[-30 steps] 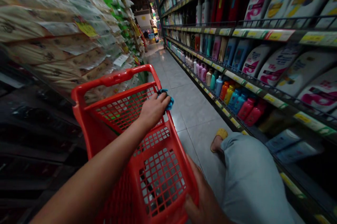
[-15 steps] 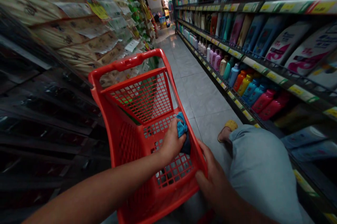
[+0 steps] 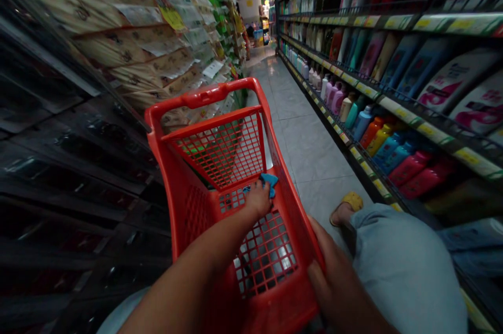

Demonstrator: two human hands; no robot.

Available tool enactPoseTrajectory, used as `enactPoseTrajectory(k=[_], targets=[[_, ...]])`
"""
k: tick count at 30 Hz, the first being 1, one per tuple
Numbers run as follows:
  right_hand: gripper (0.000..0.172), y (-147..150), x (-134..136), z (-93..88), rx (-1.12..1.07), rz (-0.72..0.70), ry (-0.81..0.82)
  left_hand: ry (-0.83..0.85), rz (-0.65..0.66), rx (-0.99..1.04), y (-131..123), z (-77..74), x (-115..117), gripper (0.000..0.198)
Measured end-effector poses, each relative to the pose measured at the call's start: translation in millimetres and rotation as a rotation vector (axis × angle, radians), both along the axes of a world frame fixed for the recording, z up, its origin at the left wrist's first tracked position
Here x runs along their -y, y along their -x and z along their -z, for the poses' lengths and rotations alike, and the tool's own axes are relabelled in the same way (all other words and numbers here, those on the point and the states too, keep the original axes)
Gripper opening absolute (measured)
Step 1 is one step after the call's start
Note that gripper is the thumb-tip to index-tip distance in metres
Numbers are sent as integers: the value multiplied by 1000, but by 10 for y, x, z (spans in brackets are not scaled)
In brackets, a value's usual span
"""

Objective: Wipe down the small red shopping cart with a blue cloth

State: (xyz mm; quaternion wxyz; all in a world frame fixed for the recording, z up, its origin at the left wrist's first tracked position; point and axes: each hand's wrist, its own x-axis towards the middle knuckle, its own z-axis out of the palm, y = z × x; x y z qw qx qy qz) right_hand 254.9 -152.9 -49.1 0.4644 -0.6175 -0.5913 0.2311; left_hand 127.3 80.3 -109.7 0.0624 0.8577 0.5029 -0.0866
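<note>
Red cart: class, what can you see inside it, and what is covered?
Inside the cart, the left grip rests on a blue cloth at the base. Some cloth under that grip and some base behind the forearm cannot be seen.

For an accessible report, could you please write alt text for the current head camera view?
A person's left-hand grip holds a crumpled blue cloth inside a red plastic shopping basket, while the right-hand grip clasps its rim. Colourful plastic bottles line dark shelves to the right; beige plastic-wrapped packages are stacked left.
</note>
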Motion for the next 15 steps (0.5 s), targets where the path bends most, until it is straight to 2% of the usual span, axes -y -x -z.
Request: enactPoseTrajectory(k=[2, 4, 7, 10, 13, 15], targets=[[63, -27, 35, -43, 25, 1, -20, 10, 127, -38, -7, 94, 14, 47], [52, -44, 66, -97, 37, -7, -33, 20, 247, -62, 12, 122, -64, 46], [38, -68, 90, -165, 32, -20, -34, 22, 313, -128, 114, 97, -293, 46], [36, -104, 75, -186, 17, -27, -21, 32, 272, -215, 332, 75, -458, 46], [38, -118, 35, -158, -2, -40, 3, 75, 163, -302, 673, 38, -478, 43], [51, -86, 15, -117, -18, -56, 22, 120, 79, -346, 918, -15, -442, 41]])
